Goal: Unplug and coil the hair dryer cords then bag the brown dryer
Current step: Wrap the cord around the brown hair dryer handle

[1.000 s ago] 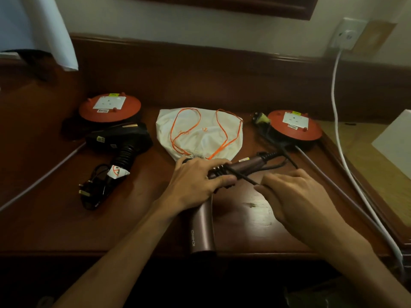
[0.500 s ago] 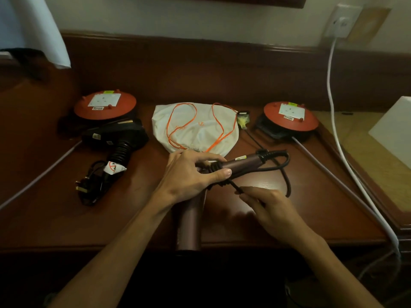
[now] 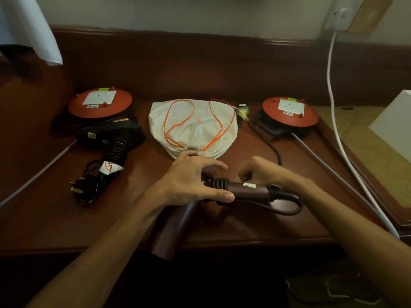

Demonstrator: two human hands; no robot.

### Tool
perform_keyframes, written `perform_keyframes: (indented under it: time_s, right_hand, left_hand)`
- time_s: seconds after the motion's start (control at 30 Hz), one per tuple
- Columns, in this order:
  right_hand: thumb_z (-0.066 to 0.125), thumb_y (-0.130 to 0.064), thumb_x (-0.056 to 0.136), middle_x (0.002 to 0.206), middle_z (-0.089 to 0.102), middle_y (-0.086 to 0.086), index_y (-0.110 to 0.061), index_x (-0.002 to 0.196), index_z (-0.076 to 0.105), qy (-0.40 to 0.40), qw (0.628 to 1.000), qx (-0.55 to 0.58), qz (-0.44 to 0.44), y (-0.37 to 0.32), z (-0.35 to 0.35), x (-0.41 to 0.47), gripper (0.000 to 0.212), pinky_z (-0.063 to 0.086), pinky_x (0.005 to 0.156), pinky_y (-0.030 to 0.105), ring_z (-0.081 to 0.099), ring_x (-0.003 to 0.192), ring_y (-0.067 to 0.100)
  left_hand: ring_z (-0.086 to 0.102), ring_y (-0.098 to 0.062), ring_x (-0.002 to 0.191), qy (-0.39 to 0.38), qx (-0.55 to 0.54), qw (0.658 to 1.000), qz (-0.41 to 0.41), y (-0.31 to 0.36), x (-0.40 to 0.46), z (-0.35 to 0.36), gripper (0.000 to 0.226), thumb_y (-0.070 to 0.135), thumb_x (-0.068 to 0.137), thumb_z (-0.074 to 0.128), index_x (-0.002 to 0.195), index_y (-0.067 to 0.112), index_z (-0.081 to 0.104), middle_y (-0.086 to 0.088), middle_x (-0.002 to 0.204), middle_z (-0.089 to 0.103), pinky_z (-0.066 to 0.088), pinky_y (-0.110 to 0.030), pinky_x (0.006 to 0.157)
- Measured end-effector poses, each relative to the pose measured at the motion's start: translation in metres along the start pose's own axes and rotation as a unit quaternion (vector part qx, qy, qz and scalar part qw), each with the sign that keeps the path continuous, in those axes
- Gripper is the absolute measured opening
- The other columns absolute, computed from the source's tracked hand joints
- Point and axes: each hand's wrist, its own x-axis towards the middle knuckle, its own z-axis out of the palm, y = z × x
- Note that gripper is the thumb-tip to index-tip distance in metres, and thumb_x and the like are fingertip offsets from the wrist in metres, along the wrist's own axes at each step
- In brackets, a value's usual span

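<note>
Left hand [image 3: 191,181] gripping brown dryer [image 3: 242,190] handle lying left-right; right hand [image 3: 259,172] pinching cord [image 3: 287,211], wrapping beyond handle's right end.

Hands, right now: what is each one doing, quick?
Left hand: grips the brown dryer at its handle.
Right hand: fingers curled at the cord, apparently pinching it; the contact is hidden.

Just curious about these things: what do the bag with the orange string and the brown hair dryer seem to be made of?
The bag looks like soft off-white cloth with a matte finish: it lies limp and wrinkled, gathered at its mouth by the orange string. The brown hair dryer seems smooth plastic, perhaps with a metallic coating: its barrel shows a soft sheen. Its cord looks like dull black rubber or plastic.
</note>
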Motion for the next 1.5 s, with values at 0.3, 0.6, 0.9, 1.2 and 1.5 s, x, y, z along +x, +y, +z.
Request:
perform_keyframes:
  time_s: [0.3,0.6,0.9,1.2,1.5]
  right_hand:
    - [0.060,-0.023,0.098,0.068,0.061,0.002,-0.011,0.083,0.071,-0.055,0.997,-0.011,-0.048,-0.052,-0.053,-0.022,0.023,0.041,0.054,0.024,0.048,0.055,0.006]
    - [0.057,-0.023,0.099,0.069,0.065,-0.006,-0.028,0.088,0.071,0.085,0.994,-0.025,-0.066,-0.085,-0.043,-0.078,0.018,0.048,0.058,0.036,0.060,0.065,0.014]
    - [0.061,-0.012,0.098,0.063,0.046,-0.020,-0.021,0.132,0.065,0.259,0.953,0.071,-0.142,-0.055,0.054,-0.065,0.035,0.033,0.051,0.021,0.046,0.053,0.003]
    - [0.060,-0.011,0.099,0.098,0.069,-0.024,-0.027,0.134,0.064,0.231,0.959,0.047,-0.158,-0.038,0.055,-0.056,0.039,0.054,0.067,0.031,0.065,0.084,0.000]
    - [0.047,-0.023,0.103,0.067,0.053,-0.014,-0.020,0.153,0.041,0.285,0.947,0.101,-0.111,-0.062,0.074,-0.043,0.050,0.044,0.054,0.038,0.051,0.055,0.011]
  left_hand:
    - [0.045,-0.009,0.121,-0.105,0.172,0.979,0.008,0.019,0.011,0.003,0.059,0.082,0.084,0.040,0.138,0.058,0.041,0.022,0.097,0.055,0.010,-0.050,0.119]
    - [0.057,0.006,0.114,0.058,-0.013,0.998,0.002,-0.002,0.001,-0.002,0.028,0.082,0.075,0.051,0.103,0.080,0.053,0.034,0.108,0.069,0.033,-0.052,0.110]
    - [0.072,-0.011,0.103,0.005,-0.327,0.945,-0.007,-0.018,-0.022,-0.026,0.033,0.028,0.084,0.072,0.117,0.029,0.075,0.002,0.112,0.076,0.054,-0.017,0.081]
    - [0.068,-0.009,0.109,0.112,-0.240,0.964,-0.015,-0.018,-0.022,-0.008,0.042,0.052,0.065,0.087,0.103,0.036,0.080,0.010,0.103,0.077,0.051,-0.039,0.102]
    - [0.070,-0.010,0.103,0.149,-0.283,0.946,-0.057,-0.021,-0.023,-0.009,0.042,0.058,0.070,0.082,0.107,0.038,0.078,0.006,0.096,0.077,0.048,-0.020,0.087]
